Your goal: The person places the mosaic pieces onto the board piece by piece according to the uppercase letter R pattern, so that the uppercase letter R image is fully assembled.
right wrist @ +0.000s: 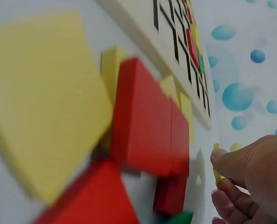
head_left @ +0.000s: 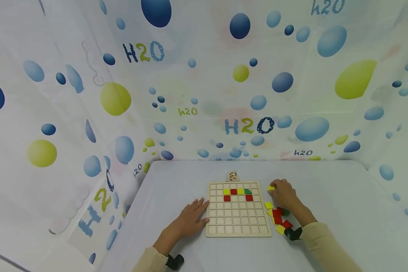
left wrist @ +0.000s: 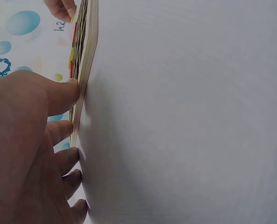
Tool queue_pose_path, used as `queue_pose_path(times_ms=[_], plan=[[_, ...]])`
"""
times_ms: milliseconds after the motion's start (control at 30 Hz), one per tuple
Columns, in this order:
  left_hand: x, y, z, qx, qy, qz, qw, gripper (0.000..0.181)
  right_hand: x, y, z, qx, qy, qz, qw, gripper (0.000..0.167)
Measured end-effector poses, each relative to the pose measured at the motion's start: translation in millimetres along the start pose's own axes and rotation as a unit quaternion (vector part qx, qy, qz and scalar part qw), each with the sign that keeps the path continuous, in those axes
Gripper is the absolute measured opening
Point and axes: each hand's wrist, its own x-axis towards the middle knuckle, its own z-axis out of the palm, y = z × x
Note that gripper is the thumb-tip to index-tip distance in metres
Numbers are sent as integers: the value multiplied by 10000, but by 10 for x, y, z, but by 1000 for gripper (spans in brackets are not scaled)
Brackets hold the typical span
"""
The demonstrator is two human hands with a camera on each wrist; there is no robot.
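Observation:
A wooden grid board (head_left: 238, 228) lies flat on the table. In its upper rows sit yellow tiles, red tiles (head_left: 233, 192) and a green piece (head_left: 248, 191) with a rounded corner. My left hand (head_left: 190, 219) rests at the board's left edge, thumb and fingertips touching it, fingers fairly straight. Off the board's upper right corner, my right hand (head_left: 283, 193) pinches a thin yellow tile (right wrist: 217, 163) between thumb and fingers. Below that hand, a loose pile of red pieces (right wrist: 145, 121), yellow pieces (right wrist: 50, 102) and a green piece (right wrist: 178, 218) lies beside the board's right edge.
A small printed pattern card (head_left: 232, 176) lies just beyond the board's far edge. The white table (head_left: 176, 177) meets a curtain (head_left: 204, 83) with blue and green spots behind and at the sides. Dark wrist cameras sit on both forearms.

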Motion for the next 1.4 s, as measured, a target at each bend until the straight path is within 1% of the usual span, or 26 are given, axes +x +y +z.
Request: queue_pose_path(times_ms=[100, 233, 400, 533, 667, 767, 967, 1067, 1167, 1400], plan=[[-1, 2, -4, -13, 1, 28, 10000, 69, -35, -110, 49, 104, -30, -82, 9999, 33], [-4, 6, -18, -16, -26, 39, 10000, 68, -101, -301, 148, 84, -74, -307, 9995, 30], [-11, 13, -28, -24, -47, 25, 10000, 68, -176, -574, 251, -73, -80, -761, 9970, 26], [-17, 17, -30, -35, -37, 31, 10000, 68, -214, -736, 341, -23, -74, -1194, 9928, 23], [-20, 18, -30, -51, -25, 46, 10000, 68, -251, -874, 443, 119, -100, -1479, 9889, 20], [-22, 20, -32, -54, -35, 29, 10000, 68, -281, -970, 527, 137, -177, -1570, 9873, 20], [-20, 29, -34, -15, -72, -51, 10000, 68, -318, -1083, 669, 174, -218, -1748, 9842, 22], [-20, 32, -35, -23, -79, -74, 9999, 68, -326, -1109, 714, 156, -225, -1822, 9829, 19], [-21, 31, -35, -41, -80, -73, 9999, 68, -328, -1124, 754, 36, -284, -1790, 9834, 16], [-16, 22, -29, -49, -86, -55, 9999, 68, -341, -1165, 763, -82, -329, -1892, 9814, 10]])
